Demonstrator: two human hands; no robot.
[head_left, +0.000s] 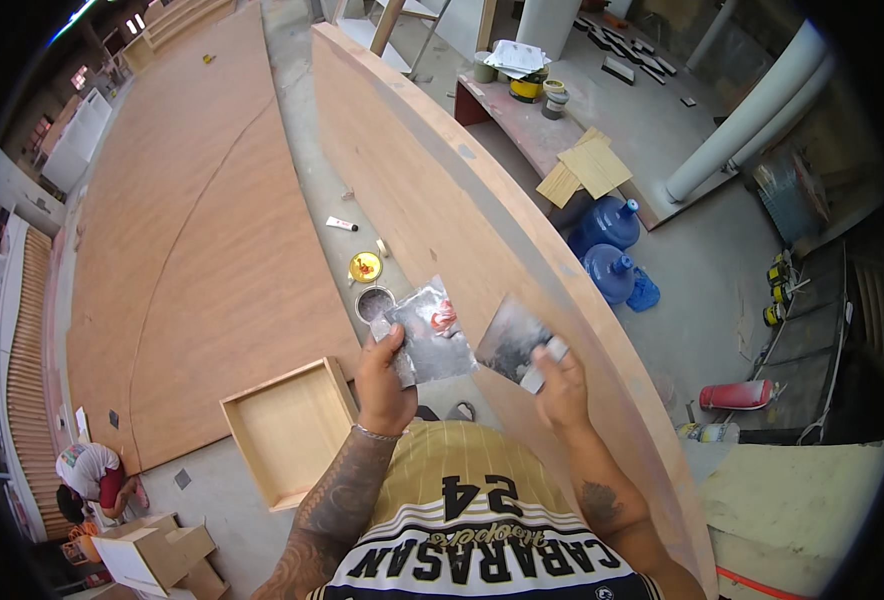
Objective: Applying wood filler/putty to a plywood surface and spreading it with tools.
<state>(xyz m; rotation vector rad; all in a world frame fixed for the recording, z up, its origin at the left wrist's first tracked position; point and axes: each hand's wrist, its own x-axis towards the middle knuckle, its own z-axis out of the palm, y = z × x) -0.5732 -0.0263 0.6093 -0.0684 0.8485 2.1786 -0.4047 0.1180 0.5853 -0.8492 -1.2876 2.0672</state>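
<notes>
- Two hands are raised before the torso, each with its fingers grasping a flat blade.
- The left hand (pixel 387 388) grips the left blade (pixel 427 350), which carries grey paste and a smear of red paste (pixel 443 318).
- The right hand (pixel 562 392) pinches the right blade (pixel 512 338) by its pale edge; it looks blurred, so I cannot tell whether the two blades touch.
- Just beyond the left hand, an open tin (pixel 373 304) stands on the floor (pixel 320 190), near a yellow lid (pixel 365 267) holding red paste and a white tube (pixel 341 224).
- Left of the left forearm lies a shallow wooden box (pixel 292 435).
- A long wooden panel (pixel 392 130) runs along the right side.
</notes>
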